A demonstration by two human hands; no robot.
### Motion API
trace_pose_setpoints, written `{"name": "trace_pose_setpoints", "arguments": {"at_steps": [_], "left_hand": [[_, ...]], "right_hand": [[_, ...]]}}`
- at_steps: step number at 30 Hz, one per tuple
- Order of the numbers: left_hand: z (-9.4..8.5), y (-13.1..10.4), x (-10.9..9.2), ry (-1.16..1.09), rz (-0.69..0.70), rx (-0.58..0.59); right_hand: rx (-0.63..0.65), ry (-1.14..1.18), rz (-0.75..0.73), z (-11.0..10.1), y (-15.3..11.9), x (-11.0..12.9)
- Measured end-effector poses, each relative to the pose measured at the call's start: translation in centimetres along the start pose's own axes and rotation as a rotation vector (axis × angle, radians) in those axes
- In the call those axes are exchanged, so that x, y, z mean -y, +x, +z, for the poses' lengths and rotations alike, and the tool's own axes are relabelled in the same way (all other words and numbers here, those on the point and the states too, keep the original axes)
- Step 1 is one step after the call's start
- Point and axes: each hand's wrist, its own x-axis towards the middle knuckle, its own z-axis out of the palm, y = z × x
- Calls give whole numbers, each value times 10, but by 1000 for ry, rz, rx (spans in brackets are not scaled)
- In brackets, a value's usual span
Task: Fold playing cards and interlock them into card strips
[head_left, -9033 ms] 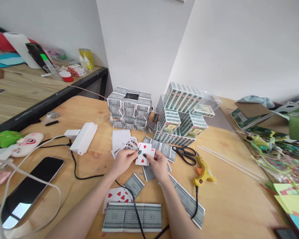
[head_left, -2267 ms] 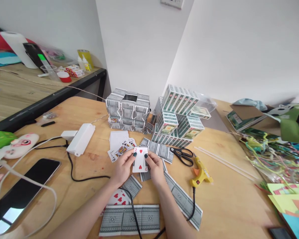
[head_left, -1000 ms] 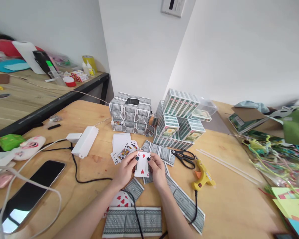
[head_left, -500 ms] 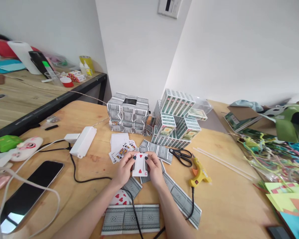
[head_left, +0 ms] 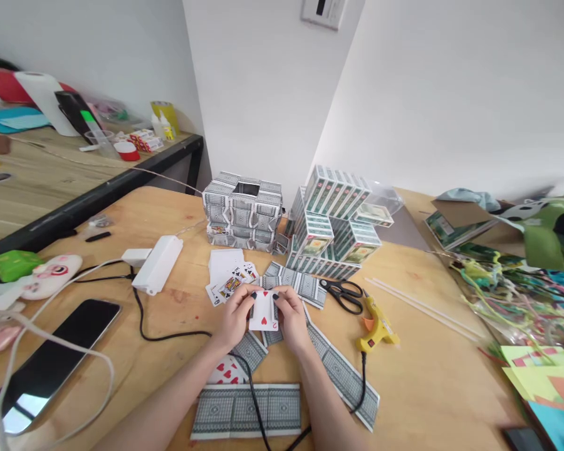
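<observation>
Between both hands is a playing card (head_left: pixel 264 311), the two of hearts, face up with its side edges bent. My left hand (head_left: pixel 237 314) pinches its left edge, and my right hand (head_left: pixel 291 316) pinches the right edge. Under and around them lie patterned card backs, among them a joined strip (head_left: pixel 341 369) to the right and a row of cards (head_left: pixel 251 410) nearer me. Behind my left hand is a loose pile of face cards (head_left: pixel 232 282). Farther back stands a box-like structure built of folded cards (head_left: pixel 243 216).
Stacked card boxes (head_left: pixel 317 235) stand at the back. Black scissors (head_left: pixel 343 295), a yellow glue gun (head_left: pixel 376 326) and white glue sticks (head_left: pixel 423 307) lie at right. A power strip (head_left: pixel 158 266), phone (head_left: pixel 51 363) and cables are at left. Craft scraps (head_left: pixel 517 288) crowd the right edge.
Both hands stay on the card's edges, with only slight finger movement. The view has shifted a little; the other things keep their places.
</observation>
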Motion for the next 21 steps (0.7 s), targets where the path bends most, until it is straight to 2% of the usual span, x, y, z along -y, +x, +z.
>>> {"name": "trace_pose_setpoints", "arguments": {"at_steps": [7,11,21], "left_hand": [[1,1,-1,-6,-7,-4],[1,1,1,-54,-25,16],[2,-1,-1,-18,-3,-10]], "right_hand": [[26,28,43,0,0,1],[38,57,36,1,-1,4],[48,120,36,5,-2,9]]}}
